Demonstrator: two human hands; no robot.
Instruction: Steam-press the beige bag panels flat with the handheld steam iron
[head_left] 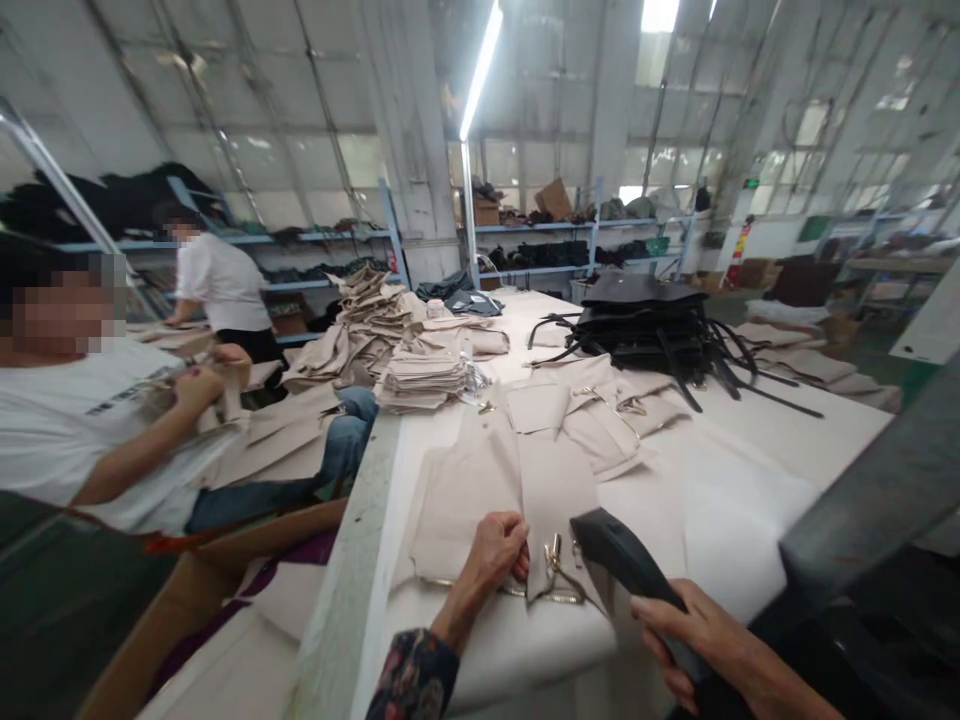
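My left hand (496,548) is closed on the edge of a beige bag panel (472,490), which lies flat on the table with a gold zipper (439,580) along its near edge. Fingers of my right hand (697,635) wrap round a black handheld tool (626,548) with a long handle and a broad angled head. The head sits over the right side of the panel, beside a gold zipper pull (553,555); whether it touches the fabric I cannot tell. More beige pieces with gold zippers (607,415) lie just beyond.
Stacked beige pieces (424,375) stand at the table's left edge. Black bags with loose straps (637,320) are piled at the back right. A grey metal beam (877,500) slants in at right. To the left, a seated co-worker (112,430) handles beige pieces near a cardboard box (195,600).
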